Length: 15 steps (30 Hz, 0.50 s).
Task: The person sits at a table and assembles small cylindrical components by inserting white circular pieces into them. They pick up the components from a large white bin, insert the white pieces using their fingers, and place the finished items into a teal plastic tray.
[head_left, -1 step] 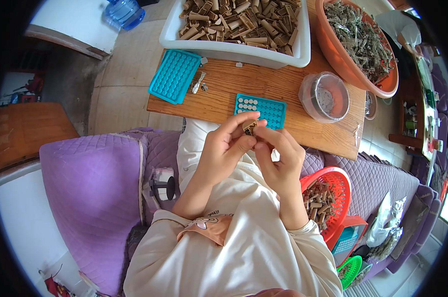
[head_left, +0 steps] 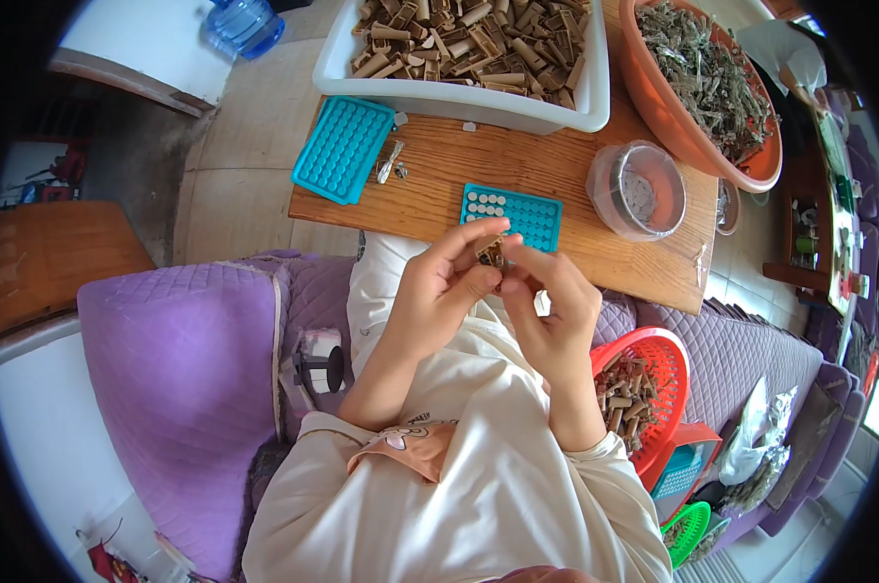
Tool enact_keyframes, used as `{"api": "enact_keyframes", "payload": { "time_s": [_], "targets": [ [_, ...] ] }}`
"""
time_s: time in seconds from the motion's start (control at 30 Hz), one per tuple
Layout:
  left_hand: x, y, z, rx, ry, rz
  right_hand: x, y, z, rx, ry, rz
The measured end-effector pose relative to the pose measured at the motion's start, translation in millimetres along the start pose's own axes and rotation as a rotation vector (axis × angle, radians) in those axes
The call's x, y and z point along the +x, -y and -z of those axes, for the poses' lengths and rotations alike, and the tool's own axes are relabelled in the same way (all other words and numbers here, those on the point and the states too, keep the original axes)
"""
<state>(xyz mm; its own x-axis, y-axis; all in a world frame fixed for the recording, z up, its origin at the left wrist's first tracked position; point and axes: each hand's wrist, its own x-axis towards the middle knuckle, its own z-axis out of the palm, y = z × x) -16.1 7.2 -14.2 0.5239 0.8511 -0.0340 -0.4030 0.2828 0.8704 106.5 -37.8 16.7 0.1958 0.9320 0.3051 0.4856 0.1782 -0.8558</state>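
My left hand (head_left: 437, 291) pinches a small brown plastic casing (head_left: 491, 254) between thumb and forefinger, above my lap. The fingers of my right hand (head_left: 554, 309) close on the casing's other side. Something dark and metallic shows inside it, too small to make out. Just beyond my fingertips, a teal tray (head_left: 532, 212) lies near the table's front edge. White round discs (head_left: 486, 199) fill some of its pockets on the left. My fingers hide part of its near side.
On the wooden table (head_left: 430, 199) stand a white tub (head_left: 459, 97) of brown casings, a stacked teal tray (head_left: 342, 151), a bag-lined container (head_left: 638, 191) and an orange basin (head_left: 765, 175) of wiry bundles. A red basket (head_left: 674, 364) of casings sits by my right forearm.
The casing has tilted slightly between my fingertips, and my right fingers have shifted a little. Everything else stays where it was.
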Motion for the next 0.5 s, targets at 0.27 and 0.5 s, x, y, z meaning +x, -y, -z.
{"api": "enact_keyframes", "payload": {
  "time_s": [0.27, 0.5],
  "targets": [
    [0, 2, -14, 0.011, -0.159, -0.066, -3, 1, -5, -0.155, -0.070, -0.057],
    [2, 3, -8, -0.258, -0.154, 0.016, -8, -4, -10, -0.232, -0.073, -0.016]
  ]
}}
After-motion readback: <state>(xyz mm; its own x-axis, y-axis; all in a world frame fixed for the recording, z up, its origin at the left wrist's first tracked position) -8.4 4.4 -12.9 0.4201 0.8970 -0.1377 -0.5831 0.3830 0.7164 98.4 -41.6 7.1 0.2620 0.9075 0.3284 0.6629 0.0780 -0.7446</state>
